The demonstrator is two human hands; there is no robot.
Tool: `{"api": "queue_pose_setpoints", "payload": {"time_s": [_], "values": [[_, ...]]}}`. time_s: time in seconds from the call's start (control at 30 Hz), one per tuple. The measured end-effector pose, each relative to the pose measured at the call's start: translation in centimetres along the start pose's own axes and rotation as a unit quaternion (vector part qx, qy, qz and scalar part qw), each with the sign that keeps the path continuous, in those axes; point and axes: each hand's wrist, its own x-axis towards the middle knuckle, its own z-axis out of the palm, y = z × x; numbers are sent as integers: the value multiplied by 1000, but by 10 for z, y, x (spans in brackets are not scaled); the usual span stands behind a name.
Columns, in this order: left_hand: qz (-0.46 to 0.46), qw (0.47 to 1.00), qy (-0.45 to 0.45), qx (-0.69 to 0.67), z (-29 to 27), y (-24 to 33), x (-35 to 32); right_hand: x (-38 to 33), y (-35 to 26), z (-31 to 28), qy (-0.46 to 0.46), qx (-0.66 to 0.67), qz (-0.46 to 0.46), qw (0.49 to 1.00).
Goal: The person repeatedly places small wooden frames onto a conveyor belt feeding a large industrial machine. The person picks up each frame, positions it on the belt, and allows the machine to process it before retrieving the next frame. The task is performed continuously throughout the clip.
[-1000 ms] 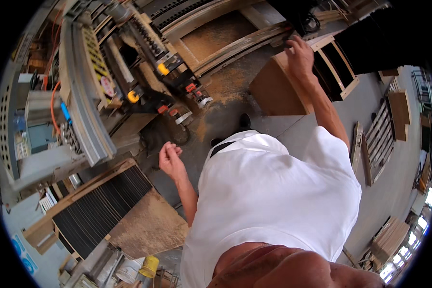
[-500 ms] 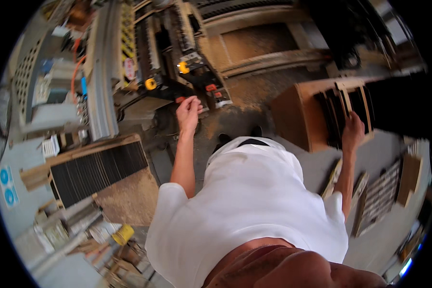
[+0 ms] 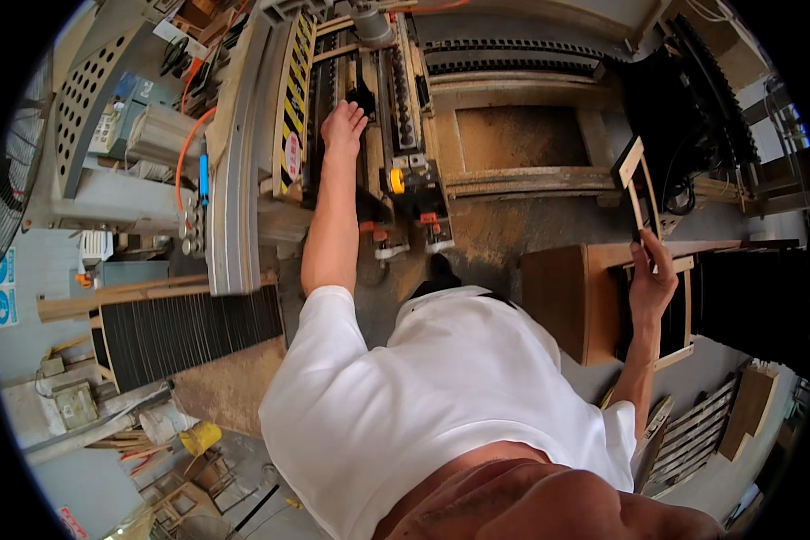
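My left hand (image 3: 343, 130) reaches over the left lane of a long machine (image 3: 406, 117), fingers stretched out and nothing visible in them. A dark part of the machine is just beside its fingertips; whether they touch it I cannot tell. My right hand (image 3: 652, 283) is closed in a pinch on the lower end of a thin wooden frame (image 3: 636, 184) with dark edges, tilted up to the right of the machine. Beneath that hand, more such frames (image 3: 683, 306) with black panels stand packed beside a brown wooden box (image 3: 553, 301).
A row of black panels (image 3: 189, 328) stands on a board at the left. The machine has a yellow knob (image 3: 397, 181) and a striped guard (image 3: 299, 99). Sawdust lies on the floor (image 3: 490, 229). A yellow bucket (image 3: 200, 438) is at lower left, slatted wood (image 3: 693, 436) at lower right.
My left hand has moved forward over the machine and its fingers have straightened. My right hand has lifted a thin wooden frame up from the stack. The view has shifted.
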Motion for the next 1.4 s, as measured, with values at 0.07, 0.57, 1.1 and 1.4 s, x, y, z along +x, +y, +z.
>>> {"api": "queue_pose_setpoints", "payload": {"time_s": [0.07, 0.57, 1.1, 1.4], "values": [[-20, 1000, -7, -21, 19, 7, 44, 9, -13, 17, -3, 2, 10, 1000], [-55, 945, -45, -320, 36, 5, 166, 107, -91, 159, -127, -79, -114, 982], [-76, 976, -51, -197, -79, -30, -246, 171, -133, 500, -306, -49, -495, 812], [-25, 958, 124, -259, -86, -62, -330, 223, -140, 576, -250, -246, -559, 751]]}}
